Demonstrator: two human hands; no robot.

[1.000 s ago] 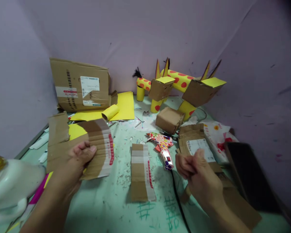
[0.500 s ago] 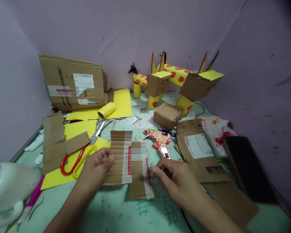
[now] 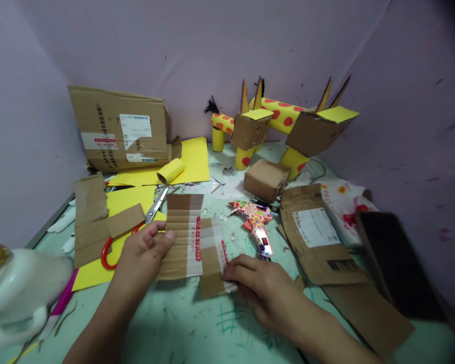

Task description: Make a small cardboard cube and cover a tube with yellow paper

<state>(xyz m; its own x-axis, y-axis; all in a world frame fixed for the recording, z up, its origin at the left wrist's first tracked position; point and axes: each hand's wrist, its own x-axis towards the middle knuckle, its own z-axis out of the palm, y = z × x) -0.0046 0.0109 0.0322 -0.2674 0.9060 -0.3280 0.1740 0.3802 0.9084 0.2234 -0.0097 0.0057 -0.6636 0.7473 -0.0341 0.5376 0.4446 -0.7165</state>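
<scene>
A creased cardboard piece (image 3: pixel 178 237) with a strip of white and red tape is pinched at its left edge by my left hand (image 3: pixel 146 253). Beside it and partly under it lies a smaller cardboard piece (image 3: pixel 211 258), also taped. The fingers of my right hand (image 3: pixel 256 280) are closed on the right edge of that smaller piece. Scissors (image 3: pixel 155 207) with red and yellow handles lie just beyond my left hand, the yellow handle mostly hidden by it. Past my right hand rests a flower-patterned glue gun (image 3: pixel 254 217).
Two spotted cardboard animals (image 3: pixel 252 130) stand at the back near a small box (image 3: pixel 266 179). A large carton (image 3: pixel 125 131) and yellow paper (image 3: pixel 195 159) are back left. A white teapot-like vessel (image 3: pixel 26 288) is left, a phone (image 3: pixel 398 263) right.
My right hand has moved down and left and now grips the smaller piece's edge. My left hand and the larger piece have shifted slightly left and up. The view has shifted a little.
</scene>
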